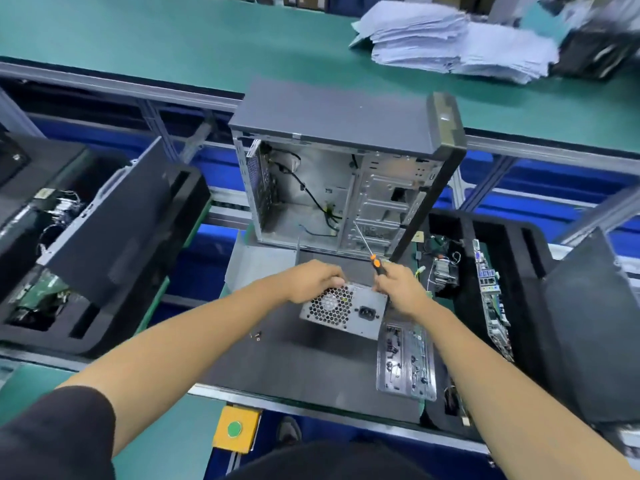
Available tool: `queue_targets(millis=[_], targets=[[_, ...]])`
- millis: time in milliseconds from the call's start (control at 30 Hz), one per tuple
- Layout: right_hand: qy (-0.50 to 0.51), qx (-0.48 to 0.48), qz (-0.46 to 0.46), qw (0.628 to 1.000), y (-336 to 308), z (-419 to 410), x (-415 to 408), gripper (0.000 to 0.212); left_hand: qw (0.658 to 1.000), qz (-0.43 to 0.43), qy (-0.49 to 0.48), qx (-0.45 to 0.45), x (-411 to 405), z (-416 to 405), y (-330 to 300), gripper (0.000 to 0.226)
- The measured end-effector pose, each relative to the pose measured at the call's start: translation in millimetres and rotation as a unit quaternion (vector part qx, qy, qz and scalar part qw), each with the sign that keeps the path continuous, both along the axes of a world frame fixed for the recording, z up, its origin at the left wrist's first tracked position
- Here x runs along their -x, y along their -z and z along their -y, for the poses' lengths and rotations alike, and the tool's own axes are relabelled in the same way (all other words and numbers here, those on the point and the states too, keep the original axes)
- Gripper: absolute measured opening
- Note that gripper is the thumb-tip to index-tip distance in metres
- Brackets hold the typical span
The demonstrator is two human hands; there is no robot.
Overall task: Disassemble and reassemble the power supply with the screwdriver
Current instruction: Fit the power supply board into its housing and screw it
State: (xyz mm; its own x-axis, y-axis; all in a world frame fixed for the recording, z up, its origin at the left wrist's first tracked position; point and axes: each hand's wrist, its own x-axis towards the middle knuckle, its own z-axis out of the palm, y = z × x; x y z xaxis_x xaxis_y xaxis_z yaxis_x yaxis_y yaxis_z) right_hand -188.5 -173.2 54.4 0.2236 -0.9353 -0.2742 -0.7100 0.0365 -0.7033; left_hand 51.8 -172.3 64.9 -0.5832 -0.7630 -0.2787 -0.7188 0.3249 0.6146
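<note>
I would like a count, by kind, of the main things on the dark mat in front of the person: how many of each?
Power supply: 1
Screwdriver: 1
Open computer case: 1
Clear parts tray: 1
Total: 4

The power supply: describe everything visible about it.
The power supply is a bare grey metal box lying on the dark mat before the open computer case. Its near face shows a honeycomb fan grille and a black power socket. The left hand grips its far edge; the right hand, holding the screwdriver, touches its right corner.
</note>
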Motion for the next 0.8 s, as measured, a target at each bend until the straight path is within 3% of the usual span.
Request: queue_targets(millis=[233,367,800], targets=[[0.062,0.037,-0.052,0.996,-3,9,-21,0.026,0.985,-0.076,-0.056,-0.143,2,33,4,0.033],[0.065,0.030,-0.087,0.994,1,21,-33,0.028,0.976,-0.092,-0.071,-0.185,1,46,12,0.041],[0.101,0.027,-0.067,0.992,20,45,-38,0.028,0.953,-0.077,-0.098,-0.275,5,81,22,0.041]])
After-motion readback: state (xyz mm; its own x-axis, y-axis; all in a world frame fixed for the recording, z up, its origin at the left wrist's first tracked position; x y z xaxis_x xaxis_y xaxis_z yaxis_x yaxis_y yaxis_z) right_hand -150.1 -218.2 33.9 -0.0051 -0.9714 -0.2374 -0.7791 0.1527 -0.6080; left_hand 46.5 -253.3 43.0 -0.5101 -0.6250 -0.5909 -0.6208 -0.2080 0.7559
